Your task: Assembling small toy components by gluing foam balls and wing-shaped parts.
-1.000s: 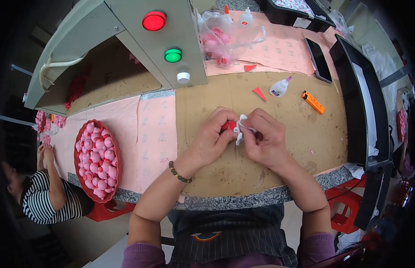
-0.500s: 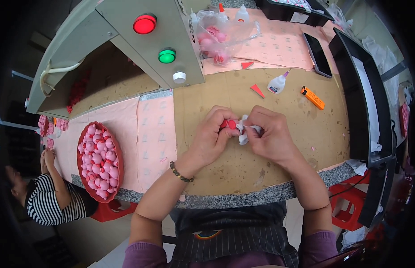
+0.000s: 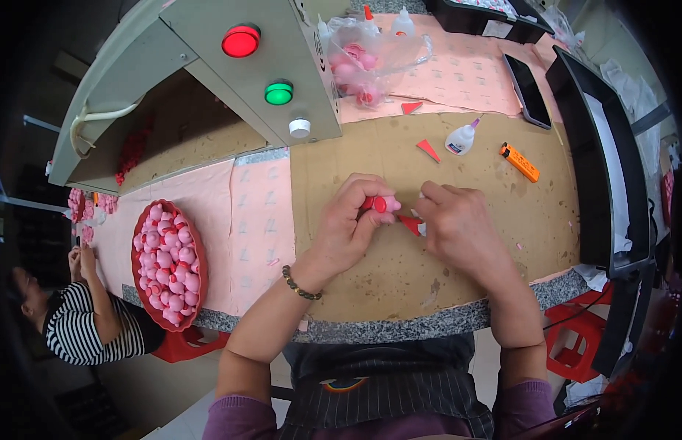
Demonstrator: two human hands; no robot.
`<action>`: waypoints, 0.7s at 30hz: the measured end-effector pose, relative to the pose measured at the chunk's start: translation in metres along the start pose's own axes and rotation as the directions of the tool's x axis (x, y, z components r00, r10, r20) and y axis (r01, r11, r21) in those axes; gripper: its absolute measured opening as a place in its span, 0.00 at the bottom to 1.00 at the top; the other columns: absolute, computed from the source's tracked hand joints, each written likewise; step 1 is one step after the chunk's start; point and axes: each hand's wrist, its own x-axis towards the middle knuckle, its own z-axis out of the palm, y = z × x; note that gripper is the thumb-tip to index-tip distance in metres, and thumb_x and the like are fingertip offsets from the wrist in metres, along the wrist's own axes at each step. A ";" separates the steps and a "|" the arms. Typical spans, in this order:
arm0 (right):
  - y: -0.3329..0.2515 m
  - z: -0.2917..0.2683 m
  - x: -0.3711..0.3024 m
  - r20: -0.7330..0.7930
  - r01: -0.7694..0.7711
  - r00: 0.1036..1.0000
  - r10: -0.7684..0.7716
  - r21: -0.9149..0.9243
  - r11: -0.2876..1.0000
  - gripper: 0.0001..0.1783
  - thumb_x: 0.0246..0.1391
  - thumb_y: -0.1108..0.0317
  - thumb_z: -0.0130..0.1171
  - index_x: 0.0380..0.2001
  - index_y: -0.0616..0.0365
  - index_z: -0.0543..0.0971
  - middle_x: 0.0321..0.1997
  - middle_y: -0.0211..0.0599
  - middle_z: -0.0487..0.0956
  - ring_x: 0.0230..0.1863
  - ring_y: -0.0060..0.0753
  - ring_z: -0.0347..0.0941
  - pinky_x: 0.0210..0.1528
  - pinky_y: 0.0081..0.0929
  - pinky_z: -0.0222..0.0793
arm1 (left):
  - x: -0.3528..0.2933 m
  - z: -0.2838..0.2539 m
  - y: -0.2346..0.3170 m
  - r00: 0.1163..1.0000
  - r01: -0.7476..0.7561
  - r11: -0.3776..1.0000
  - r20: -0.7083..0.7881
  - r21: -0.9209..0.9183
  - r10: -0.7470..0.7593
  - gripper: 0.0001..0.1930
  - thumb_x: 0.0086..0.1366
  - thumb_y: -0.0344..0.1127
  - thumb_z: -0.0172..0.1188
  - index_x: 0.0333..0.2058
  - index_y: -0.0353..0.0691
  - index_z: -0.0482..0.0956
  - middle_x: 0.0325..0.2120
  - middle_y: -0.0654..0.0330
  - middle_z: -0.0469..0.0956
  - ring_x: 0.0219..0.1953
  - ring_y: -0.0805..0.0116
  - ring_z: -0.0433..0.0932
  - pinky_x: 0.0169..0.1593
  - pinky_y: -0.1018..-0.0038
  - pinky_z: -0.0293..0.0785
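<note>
My left hand (image 3: 347, 224), with a beaded bracelet at its wrist, pinches a small pink figure (image 3: 391, 206) with red round parts. Just to the right, my right hand (image 3: 464, 229) is closed, its fingers curled round a white cloth or tissue (image 3: 421, 229) that shows only in small bits. A red pointed piece (image 3: 409, 223) shows between the two hands; whether it lies on the cardboard or touches my fingers I cannot tell. Beyond the hands are a small white glue bottle (image 3: 460, 138) with a purple tip, a red triangular scrap (image 3: 428, 150) and an orange cutter or lighter (image 3: 520, 162).
A red scalloped tray (image 3: 201, 275) of pink figures stands at left, beside a grey machine (image 3: 201, 44) with red and green buttons. A plastic bag (image 3: 355, 62), a phone (image 3: 528, 92) and a black bin (image 3: 605, 169) border the brown cardboard (image 3: 370, 293). Another person (image 3: 95, 323) sits far left.
My right hand has moved slightly right, away from the figure, taking the white cloth with it. The figure's pink end and the red pointed piece now show. My left hand keeps its grip.
</note>
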 end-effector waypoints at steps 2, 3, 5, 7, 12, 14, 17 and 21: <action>0.003 -0.009 0.000 0.079 -0.084 0.993 0.089 -0.074 0.994 0.08 0.28 0.75 0.61 0.18 0.60 0.73 0.26 0.36 0.70 0.23 0.37 0.67 0.25 0.33 0.61 | 0.000 -0.002 -0.001 1.000 0.008 0.995 0.020 -0.095 -0.006 0.12 0.56 0.15 0.51 0.38 0.34 0.70 0.38 0.57 0.68 0.35 0.72 0.74 0.38 0.79 0.74; 0.003 -0.018 0.003 0.023 -0.084 0.996 0.089 -0.165 0.983 0.09 0.28 0.73 0.62 0.18 0.60 0.73 0.27 0.36 0.69 0.27 0.37 0.66 0.29 0.34 0.60 | -0.001 -0.004 -0.004 1.000 0.003 0.996 0.015 -0.091 -0.001 0.12 0.56 0.15 0.51 0.38 0.34 0.70 0.38 0.57 0.68 0.35 0.72 0.74 0.38 0.79 0.74; 0.002 -0.023 0.007 -0.036 -0.082 0.997 0.075 -0.253 0.964 0.10 0.29 0.71 0.63 0.17 0.60 0.73 0.28 0.37 0.68 0.31 0.37 0.66 0.33 0.34 0.59 | -0.002 -0.007 -0.010 0.997 -0.063 0.994 0.048 -0.089 0.067 0.12 0.59 0.26 0.57 0.42 0.36 0.69 0.39 0.60 0.67 0.37 0.76 0.69 0.42 0.80 0.67; -0.004 -0.020 0.009 -0.056 -0.093 0.995 0.088 -0.106 0.990 0.10 0.29 0.70 0.64 0.17 0.60 0.73 0.29 0.37 0.68 0.36 0.38 0.64 0.38 0.34 0.56 | -0.001 -0.007 -0.007 0.998 -0.047 0.990 0.039 -0.133 0.052 0.12 0.59 0.27 0.58 0.42 0.37 0.69 0.39 0.60 0.67 0.37 0.76 0.69 0.43 0.80 0.66; -0.002 0.010 0.003 0.074 -0.081 0.995 0.071 0.128 0.989 0.11 0.31 0.74 0.63 0.20 0.61 0.71 0.29 0.38 0.68 0.35 0.40 0.64 0.37 0.34 0.59 | 0.000 -0.007 -0.004 1.000 0.010 0.966 -0.002 -0.257 -0.011 0.13 0.59 0.28 0.58 0.42 0.37 0.69 0.38 0.61 0.67 0.38 0.76 0.68 0.44 0.80 0.65; -0.003 0.014 0.000 0.087 -0.085 0.994 0.069 0.198 0.977 0.11 0.32 0.75 0.62 0.22 0.61 0.70 0.28 0.39 0.68 0.34 0.41 0.65 0.37 0.35 0.60 | 0.001 -0.007 -0.006 1.000 -0.017 0.976 0.004 -0.217 0.018 0.09 0.60 0.19 0.48 0.39 0.35 0.69 0.38 0.60 0.66 0.34 0.76 0.70 0.39 0.82 0.70; -0.004 0.015 0.000 0.188 -0.115 0.979 0.078 0.198 0.973 0.12 0.32 0.79 0.59 0.26 0.62 0.70 0.31 0.40 0.68 0.34 0.45 0.66 0.37 0.37 0.63 | 0.002 -0.010 -0.007 1.000 0.016 0.978 0.022 -0.209 -0.012 0.10 0.60 0.27 0.56 0.41 0.36 0.69 0.38 0.62 0.67 0.38 0.77 0.67 0.43 0.81 0.65; 0.000 0.007 0.003 0.081 -0.290 0.955 0.284 0.440 0.850 0.08 0.43 0.83 0.54 0.29 0.64 0.70 0.29 0.37 0.70 0.30 0.31 0.68 0.31 0.26 0.65 | 0.003 -0.011 -0.006 0.999 -0.006 0.990 0.038 -0.143 0.011 0.08 0.59 0.19 0.50 0.37 0.35 0.70 0.36 0.61 0.67 0.33 0.77 0.69 0.38 0.82 0.69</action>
